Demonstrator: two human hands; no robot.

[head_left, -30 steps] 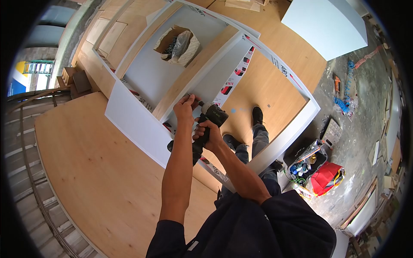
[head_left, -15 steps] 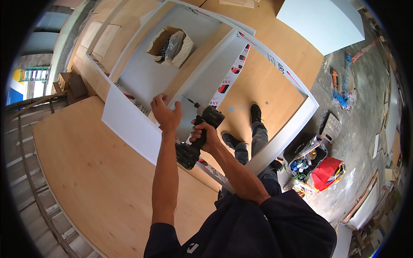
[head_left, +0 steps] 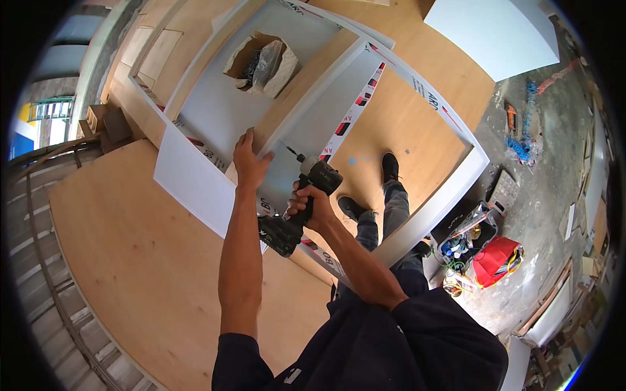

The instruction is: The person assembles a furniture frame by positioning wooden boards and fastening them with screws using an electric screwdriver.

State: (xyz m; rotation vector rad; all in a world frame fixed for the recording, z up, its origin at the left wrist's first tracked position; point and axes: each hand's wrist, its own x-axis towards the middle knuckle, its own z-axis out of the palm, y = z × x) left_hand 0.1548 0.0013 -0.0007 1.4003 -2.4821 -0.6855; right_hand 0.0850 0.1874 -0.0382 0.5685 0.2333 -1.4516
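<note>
My right hand (head_left: 313,203) is wrapped around the grip of a black cordless drill (head_left: 321,174). Its thin bit points up and left toward the white-sided divider panel (head_left: 313,85) of a cabinet carcass. At the near end of that divider, my left hand (head_left: 250,163) grips the board, fingers on its left side and thumb on its right. The drill's bit tip is apart from the panel as far as I can see. An open cardboard box (head_left: 285,75) holding a clear plastic bag and dark small hardware sits in the compartment beyond my left hand.
A white panel edge (head_left: 433,218) of the carcass runs beside my legs. Plywood sheet (head_left: 130,260) lies at left. On the concrete floor at right are a tool box (head_left: 460,225), a red bag (head_left: 497,260) and a blue coiled hose (head_left: 520,148). A white panel (head_left: 499,36) stands at upper right.
My left hand has moved slightly up and its spread fingers have closed onto the divider's end. The drill stays in my right hand, nearly in place.
</note>
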